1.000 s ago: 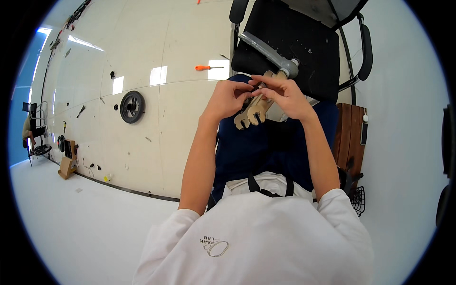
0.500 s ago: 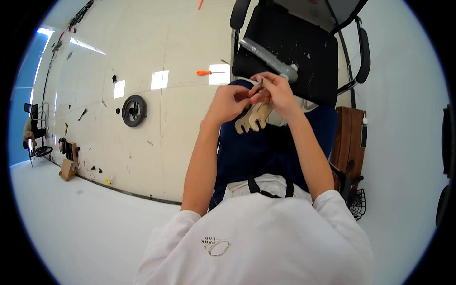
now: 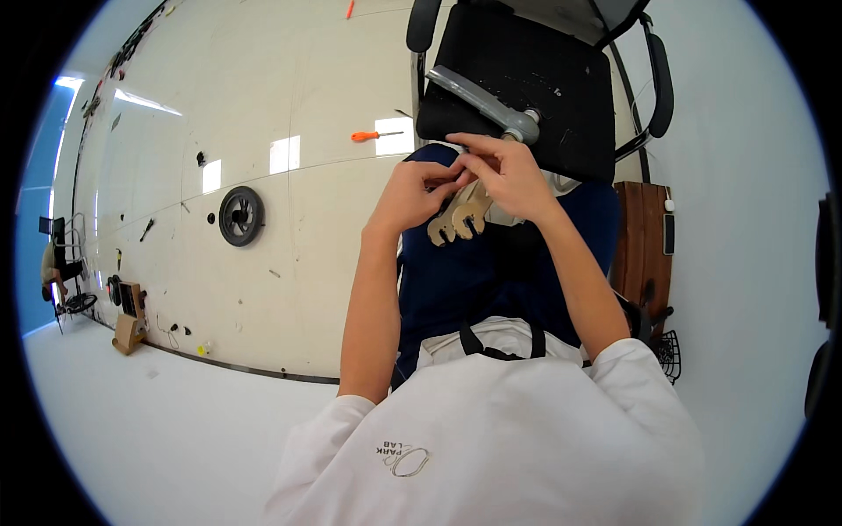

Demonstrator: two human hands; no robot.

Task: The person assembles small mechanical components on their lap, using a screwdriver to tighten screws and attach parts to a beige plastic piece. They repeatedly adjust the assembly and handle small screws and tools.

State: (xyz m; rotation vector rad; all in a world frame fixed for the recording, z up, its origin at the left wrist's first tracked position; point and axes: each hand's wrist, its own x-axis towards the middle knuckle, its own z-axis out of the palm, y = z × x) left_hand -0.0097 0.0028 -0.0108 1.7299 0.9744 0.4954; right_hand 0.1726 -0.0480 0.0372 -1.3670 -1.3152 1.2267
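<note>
1. Both hands, left hand (image 3: 412,195) and right hand (image 3: 510,178), pinch a flat tan toothed plate (image 3: 458,219) above the lap, just below the black chair (image 3: 517,79).
2. It looks light, stiff and thin; best gripped by its edges.
3. A grey pipe (image 3: 487,103) lies on the chair; an orange screwdriver (image 3: 375,136) and black wheel (image 3: 240,215) lie left of it, well apart.

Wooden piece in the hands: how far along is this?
In hand: both the left hand and right hand pinch at the top of the wooden piece over the lap. Nothing looks finished. The orange screwdriver and grey tube lie untouched.
</note>
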